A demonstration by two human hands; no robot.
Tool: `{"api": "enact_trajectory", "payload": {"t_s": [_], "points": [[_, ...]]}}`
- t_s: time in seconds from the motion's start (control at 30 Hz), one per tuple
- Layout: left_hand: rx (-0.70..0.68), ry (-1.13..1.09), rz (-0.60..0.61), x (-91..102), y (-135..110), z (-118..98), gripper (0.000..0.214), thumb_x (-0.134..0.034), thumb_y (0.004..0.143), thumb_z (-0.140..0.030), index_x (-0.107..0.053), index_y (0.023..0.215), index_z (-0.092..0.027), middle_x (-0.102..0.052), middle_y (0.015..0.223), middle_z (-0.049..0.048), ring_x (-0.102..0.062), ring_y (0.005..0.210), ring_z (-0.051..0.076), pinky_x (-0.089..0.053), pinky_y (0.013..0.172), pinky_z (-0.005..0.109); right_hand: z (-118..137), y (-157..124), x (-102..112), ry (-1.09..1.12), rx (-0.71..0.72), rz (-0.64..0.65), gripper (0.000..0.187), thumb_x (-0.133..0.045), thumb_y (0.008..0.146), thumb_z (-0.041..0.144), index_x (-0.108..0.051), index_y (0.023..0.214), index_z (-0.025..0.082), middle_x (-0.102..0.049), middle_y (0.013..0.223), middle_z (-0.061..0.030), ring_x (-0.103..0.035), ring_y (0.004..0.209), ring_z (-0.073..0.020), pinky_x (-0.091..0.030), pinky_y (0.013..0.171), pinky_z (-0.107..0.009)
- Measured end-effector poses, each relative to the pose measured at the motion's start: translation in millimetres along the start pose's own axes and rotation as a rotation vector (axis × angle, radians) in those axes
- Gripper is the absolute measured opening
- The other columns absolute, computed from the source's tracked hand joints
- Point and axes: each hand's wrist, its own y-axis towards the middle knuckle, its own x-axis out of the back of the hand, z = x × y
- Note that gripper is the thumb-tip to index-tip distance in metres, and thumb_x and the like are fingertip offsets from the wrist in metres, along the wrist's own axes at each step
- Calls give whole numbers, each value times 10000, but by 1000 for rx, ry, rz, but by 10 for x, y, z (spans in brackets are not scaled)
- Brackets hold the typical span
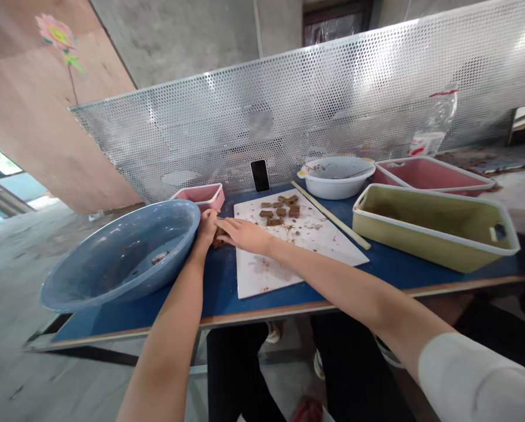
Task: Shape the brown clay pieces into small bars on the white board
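Lying on the blue table point(218, 284) between basin point(113, 246) and white board point(250, 284), the brown lump point(218, 239) is covered by left hand point(207, 225) and right hand point(245, 234), presumably for steadying. Left fingers are bent, right outstretched; whether clamped cannot be told. Its long axis is hidden.

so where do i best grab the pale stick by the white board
Probably around the middle of the pale stick, with the hand coming from above and over the white board. It is slim, straight and lies along the board's right edge, while the white basin stands close to its far end and the green tub to its near end.
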Motion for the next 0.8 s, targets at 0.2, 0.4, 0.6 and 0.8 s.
{"api": "enact_trajectory", "payload": {"t_s": [0.2,0.4,0.6,0.8], "points": [[29,-15,10,-40,-8,39,305,-522,859,-306,-757,1001,-174,-820,953,105,-767,937,275,-599,906,346,31,-38,49,19,-42,21,342,-348,1246,293,-587,1435,139,-711,1297,-169,-754,1053,-248,-604,956,-388],[50,-12,-7,-56,-11,-9,283,-544,839,-302,-761,959,-167,-796,818,97,-758,889,291,-591,843,352,70,-56,141,85,-213,84,332,-476,1237,428,-621,1366,159,-740,1275,-138,-764,1015,-243,-565,897,-356],[44,-31,-2,-63,-42,-37,271,-558,832,-317,-761,943,-176,-781,817,79,-746,830,260,-583,789,328,83,-16,147,106,-330,143,377,-501,1230,479,-619,1394,161,-791,1316,-157,-820,1118,-272,-582,896,-346],[36,-38,15,-70,-28,1,250,-575,851,-329,-758,932,-180,-765,757,77,-751,807,269,-587,762,329,110,5,161,93,-381,186,466,-477,1217,558,-632,1375,148,-837,1260,-185,-838,1150,-301,-602,929,-358]]}}
